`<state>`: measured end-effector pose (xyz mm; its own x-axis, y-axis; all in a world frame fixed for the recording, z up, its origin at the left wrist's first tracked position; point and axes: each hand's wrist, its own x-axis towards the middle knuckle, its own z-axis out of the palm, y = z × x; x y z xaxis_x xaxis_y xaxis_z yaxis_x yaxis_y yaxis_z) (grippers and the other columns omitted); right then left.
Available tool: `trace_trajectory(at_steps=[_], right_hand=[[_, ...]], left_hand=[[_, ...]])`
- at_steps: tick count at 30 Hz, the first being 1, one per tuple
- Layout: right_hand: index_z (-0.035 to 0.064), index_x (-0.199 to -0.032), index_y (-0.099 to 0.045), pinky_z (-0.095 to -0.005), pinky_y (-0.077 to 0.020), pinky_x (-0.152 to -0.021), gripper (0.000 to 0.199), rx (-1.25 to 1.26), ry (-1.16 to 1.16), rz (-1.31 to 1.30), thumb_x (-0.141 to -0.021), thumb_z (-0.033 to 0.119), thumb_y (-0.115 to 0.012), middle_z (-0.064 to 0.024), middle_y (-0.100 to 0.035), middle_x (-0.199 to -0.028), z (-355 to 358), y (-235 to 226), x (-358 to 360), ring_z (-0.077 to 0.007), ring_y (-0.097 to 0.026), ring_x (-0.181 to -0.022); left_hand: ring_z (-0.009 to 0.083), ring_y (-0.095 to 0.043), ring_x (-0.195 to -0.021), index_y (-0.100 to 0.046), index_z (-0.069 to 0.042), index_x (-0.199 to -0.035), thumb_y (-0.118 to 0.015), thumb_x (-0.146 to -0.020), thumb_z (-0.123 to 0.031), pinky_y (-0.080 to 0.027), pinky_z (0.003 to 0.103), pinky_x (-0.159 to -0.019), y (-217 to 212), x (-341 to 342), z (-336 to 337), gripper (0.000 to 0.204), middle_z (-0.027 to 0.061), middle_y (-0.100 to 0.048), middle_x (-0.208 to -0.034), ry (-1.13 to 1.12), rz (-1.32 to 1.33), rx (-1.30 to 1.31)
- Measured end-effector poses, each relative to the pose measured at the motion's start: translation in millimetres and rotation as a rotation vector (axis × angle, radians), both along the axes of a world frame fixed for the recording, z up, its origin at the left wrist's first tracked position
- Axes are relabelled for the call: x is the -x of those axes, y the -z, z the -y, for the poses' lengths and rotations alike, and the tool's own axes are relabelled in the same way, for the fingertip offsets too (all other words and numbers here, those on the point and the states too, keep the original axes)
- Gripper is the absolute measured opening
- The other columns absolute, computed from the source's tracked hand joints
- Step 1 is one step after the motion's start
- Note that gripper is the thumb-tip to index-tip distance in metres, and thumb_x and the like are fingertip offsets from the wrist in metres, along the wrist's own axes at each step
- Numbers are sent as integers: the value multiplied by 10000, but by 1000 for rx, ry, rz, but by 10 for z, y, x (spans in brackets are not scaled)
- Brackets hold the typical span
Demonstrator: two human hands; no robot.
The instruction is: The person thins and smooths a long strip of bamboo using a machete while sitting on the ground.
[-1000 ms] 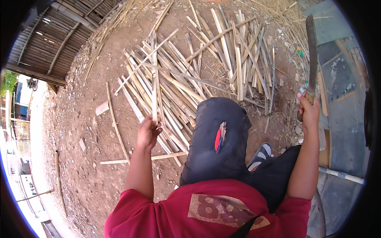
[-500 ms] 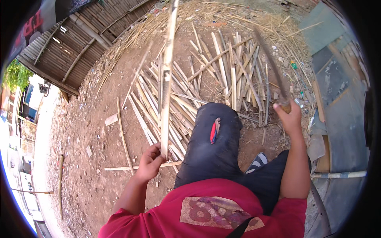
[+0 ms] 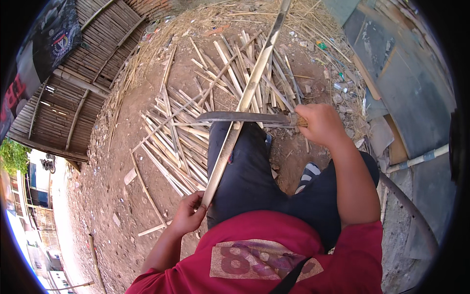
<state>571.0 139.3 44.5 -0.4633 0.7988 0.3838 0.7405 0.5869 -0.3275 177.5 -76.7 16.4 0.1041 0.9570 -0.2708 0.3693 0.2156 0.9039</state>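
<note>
My left hand (image 3: 190, 213) grips the near end of a long split bamboo strip (image 3: 254, 78), its hollow side facing up. The strip slants away to the upper right, over my thigh in dark trousers (image 3: 245, 171). In my right hand (image 3: 320, 123) is a machete (image 3: 245, 116), held by its handle. Its dark blade lies level and points left, crossing over the strip above my knee. Whether the edge touches the strip, I cannot tell.
Two heaps of split bamboo strips (image 3: 161, 142) lie on the dirt ahead. A bamboo slat wall (image 3: 63, 93) stands at the left, and grey sheets (image 3: 406, 83) line the right. Straw (image 3: 132, 73) and litter are scattered beyond the heaps.
The machete has come down and left from its raised position and now crosses the strip. The bamboo strip has tilted from near upright toward the upper right. My view has shifted.
</note>
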Motion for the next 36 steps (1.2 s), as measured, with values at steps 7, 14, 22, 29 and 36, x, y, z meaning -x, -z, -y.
trace_trajectory(at_steps=[7, 14, 22, 29, 36], right_hand=[[91, -855, -581, -486, -528, -696, 226, 57, -49, 53, -697, 146, -734, -114, -658, -780, -37, 16, 183, -369, -660, -790], [105, -855, -583, -476, -535, -690, 215, 47, -49, 110, -717, 160, -737, -100, -663, -775, -37, 71, 196, -353, -675, -776], [122, -853, -596, -475, -528, -656, 176, -111, -164, 126, -753, 194, -722, -82, -660, -736, 55, 1, 323, -333, -680, -734], [123, -848, -593, -458, -513, -643, 176, -41, 47, -5, -725, 141, -717, -83, -638, -731, -98, 60, 173, -327, -661, -722], [123, -859, -610, -478, -517, -610, 129, -69, 29, -78, -791, 188, -700, -109, -643, -715, -128, 114, 227, -342, -668, -705]], left_hand=[[211, -637, -951, -499, 33, -1310, -538, -873, -57, -518, 334, -836, -144, -113, -106, 448, 129, -653, -1047, -30, -547, -95], [330, -643, -711, -521, 20, -1253, -640, -946, -400, -507, 463, -678, -360, -539, -361, 534, 166, -647, -838, -205, -669, -269], [442, -621, -635, -510, -17, -907, -663, -927, -437, -477, 515, -589, -223, -490, -355, 447, 201, -595, -661, -34, -917, -229], [446, -609, -615, -486, -34, -862, -685, -915, -428, -468, 518, -555, -198, -453, -425, 445, 193, -594, -658, 11, -947, -345], [447, -620, -645, -501, -16, -890, -692, -916, -412, -470, 512, -560, -263, -438, -403, 441, 212, -614, -698, 49, -920, -303]])
